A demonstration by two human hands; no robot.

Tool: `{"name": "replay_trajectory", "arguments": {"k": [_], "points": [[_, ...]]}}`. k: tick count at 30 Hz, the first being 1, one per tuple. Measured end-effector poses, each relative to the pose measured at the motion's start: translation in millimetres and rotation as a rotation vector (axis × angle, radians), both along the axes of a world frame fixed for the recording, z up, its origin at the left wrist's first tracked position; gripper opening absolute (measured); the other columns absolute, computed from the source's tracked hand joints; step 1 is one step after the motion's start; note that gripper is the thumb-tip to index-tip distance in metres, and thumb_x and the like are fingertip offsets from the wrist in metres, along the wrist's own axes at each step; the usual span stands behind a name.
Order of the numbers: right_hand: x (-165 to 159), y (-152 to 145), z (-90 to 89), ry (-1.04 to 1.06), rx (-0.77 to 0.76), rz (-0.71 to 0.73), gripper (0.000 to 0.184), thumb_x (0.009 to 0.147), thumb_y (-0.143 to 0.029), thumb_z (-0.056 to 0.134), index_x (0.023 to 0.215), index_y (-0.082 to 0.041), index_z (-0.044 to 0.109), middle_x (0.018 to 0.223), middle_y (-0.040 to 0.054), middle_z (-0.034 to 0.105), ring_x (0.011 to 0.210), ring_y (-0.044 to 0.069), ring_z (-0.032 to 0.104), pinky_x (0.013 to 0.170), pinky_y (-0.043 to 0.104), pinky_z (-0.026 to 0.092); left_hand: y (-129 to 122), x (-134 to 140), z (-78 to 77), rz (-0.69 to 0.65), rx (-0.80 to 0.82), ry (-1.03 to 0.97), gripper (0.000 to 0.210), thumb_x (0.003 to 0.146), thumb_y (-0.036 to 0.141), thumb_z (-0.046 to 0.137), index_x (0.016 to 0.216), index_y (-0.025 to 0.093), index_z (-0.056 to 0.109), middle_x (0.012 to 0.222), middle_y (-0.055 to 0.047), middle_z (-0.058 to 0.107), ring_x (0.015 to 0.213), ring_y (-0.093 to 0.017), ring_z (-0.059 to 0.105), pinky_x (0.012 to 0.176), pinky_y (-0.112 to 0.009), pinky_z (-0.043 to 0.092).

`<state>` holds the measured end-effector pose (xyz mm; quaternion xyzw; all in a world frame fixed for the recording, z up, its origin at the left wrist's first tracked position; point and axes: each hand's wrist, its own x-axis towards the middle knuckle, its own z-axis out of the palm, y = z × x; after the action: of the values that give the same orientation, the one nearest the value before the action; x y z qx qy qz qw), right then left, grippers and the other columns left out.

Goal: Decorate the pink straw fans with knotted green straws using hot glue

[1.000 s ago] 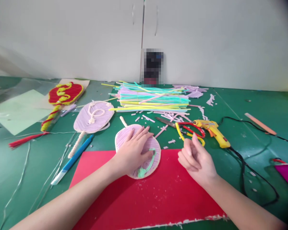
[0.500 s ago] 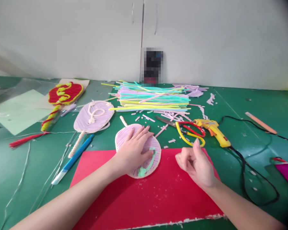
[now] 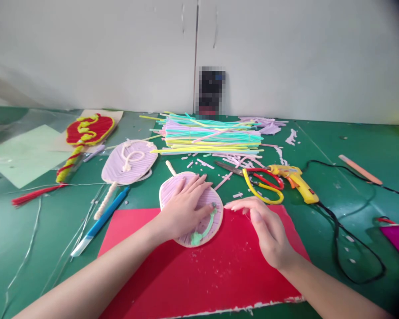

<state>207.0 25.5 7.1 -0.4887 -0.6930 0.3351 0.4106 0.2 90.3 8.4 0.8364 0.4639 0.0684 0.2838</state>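
A round lilac fan [image 3: 206, 232] made of pipe cleaners, edged in cream, lies on a red board [image 3: 219, 274]. Its surface carries a curved mint-green pipe cleaner piece [image 3: 197, 238], and a short cream stub sticks out at the top left. My left hand [image 3: 188, 206] rests flat across the fan with fingers stretched out, covering part of its middle. Just right of the fan, my right hand [image 3: 267, 230] hovers over the board, its fingers extended and the thumb apart. Nothing shows in it.
Behind the fan lies a bundle of pipe cleaners [image 3: 213, 135] among scraps. Scissors [image 3: 259, 181] and a yellow glue gun [image 3: 295, 177] with a black cord sit to the right. At left are another lilac fan [image 3: 128, 161], a red fan [image 3: 89, 130] and a blue pen [image 3: 101, 221].
My right hand has opened from a loose fist, its fingers stretching leftward to near the fan's edge. My left hand stays on the fan.
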Motion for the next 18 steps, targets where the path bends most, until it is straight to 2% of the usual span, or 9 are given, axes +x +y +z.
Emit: {"name": "replay_trajectory", "arguments": {"k": [8, 18], "points": [[-0.5, 0.2, -2.2, -0.014, -0.025, 0.012, 0.026, 0.093, -0.028, 0.034, 0.102, -0.022, 0.057, 0.103, 0.0051, 0.061, 0.1, 0.017, 0.056, 0.089, 0.033, 0.044, -6.6, 4.0, -9.3, -0.006, 0.163, 0.072, 0.055, 0.087, 0.047, 0.038, 0.136, 0.021, 0.033, 0.149, -0.005, 0.023, 0.138, -0.021, 0.016, 0.114, -0.045, 0.009], [-1.8, -1.1, -0.4, -0.032, -0.019, 0.017, 0.023, 0.093, -0.025, 0.036, 0.101, -0.024, 0.057, 0.102, 0.0039, 0.061, 0.1, 0.016, 0.055, 0.088, 0.032, 0.044, -8.4, 7.7, -3.7, 0.007, 0.161, 0.122, 0.055, 0.086, 0.043, 0.042, 0.136, 0.02, 0.034, 0.149, -0.006, 0.024, 0.138, -0.021, 0.018, 0.113, -0.047, 0.01]]}}
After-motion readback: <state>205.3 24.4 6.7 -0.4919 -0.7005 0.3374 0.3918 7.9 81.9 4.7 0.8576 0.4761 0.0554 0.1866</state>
